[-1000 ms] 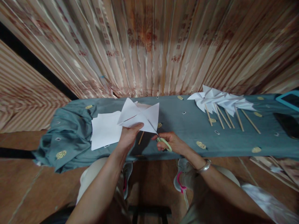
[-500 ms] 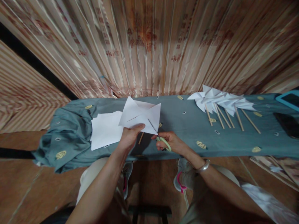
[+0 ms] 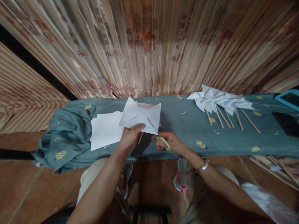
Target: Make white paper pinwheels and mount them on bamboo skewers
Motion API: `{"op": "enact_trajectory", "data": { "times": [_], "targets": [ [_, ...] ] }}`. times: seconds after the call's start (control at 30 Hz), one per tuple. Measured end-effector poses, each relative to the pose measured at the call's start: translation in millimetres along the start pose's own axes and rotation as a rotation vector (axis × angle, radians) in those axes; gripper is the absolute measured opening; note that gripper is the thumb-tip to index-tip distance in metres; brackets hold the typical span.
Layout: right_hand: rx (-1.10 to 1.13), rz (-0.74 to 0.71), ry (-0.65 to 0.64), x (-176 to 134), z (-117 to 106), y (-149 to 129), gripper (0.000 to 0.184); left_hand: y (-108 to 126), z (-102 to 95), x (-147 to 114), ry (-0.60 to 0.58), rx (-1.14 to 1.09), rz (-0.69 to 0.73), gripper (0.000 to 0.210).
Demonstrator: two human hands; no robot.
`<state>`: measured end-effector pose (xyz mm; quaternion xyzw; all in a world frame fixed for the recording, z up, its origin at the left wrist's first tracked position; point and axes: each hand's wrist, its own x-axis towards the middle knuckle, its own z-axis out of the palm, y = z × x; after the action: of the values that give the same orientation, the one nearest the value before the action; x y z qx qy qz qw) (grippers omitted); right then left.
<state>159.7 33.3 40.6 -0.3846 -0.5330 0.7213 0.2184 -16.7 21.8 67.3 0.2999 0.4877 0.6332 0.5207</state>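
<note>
My left hand [image 3: 132, 133] pinches the lower edge of a white paper square [image 3: 139, 113], thumb on top. Slits run inward from the corners of this sheet. In my right hand [image 3: 171, 141] are scissors [image 3: 164, 143] with pale green handles, fingers wrapped round the loops. The blades lie at the sheet's lower right corner, along the slit there, and are mostly hidden. Below the sheet, part of a wooden stick [image 3: 140, 138] shows on the cloth. To the left lies a stack of white paper [image 3: 106, 129], partly under the held sheet.
Several white paper pinwheels [image 3: 221, 99] on wooden sticks overlap at the right of the cloth-covered table [image 3: 177, 146]. A dark phone [image 3: 286, 124] and a blue-framed device [image 3: 289, 98] lie at the far right. A patterned curtain [image 3: 149, 46] hangs behind the table.
The lower right slit in the sheet looks slightly wider, and the scissors seem a little nearer the corner. Both hands have hardly moved.
</note>
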Motion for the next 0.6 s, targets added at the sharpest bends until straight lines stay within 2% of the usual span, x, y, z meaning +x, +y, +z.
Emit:
{"op": "enact_trajectory", "data": {
  "times": [0.43,0.6],
  "targets": [
    [-0.003,-0.036,0.034,3.9,1.5,2.0,0.052,-2.3,3.4,-1.9,0.008,0.022,-0.008,0.045],
    [0.016,-0.024,0.044,2.8,2.9,-0.7,0.050,-1.8,3.6,-1.9,-0.009,0.029,-0.013,0.031]
  ]
}}
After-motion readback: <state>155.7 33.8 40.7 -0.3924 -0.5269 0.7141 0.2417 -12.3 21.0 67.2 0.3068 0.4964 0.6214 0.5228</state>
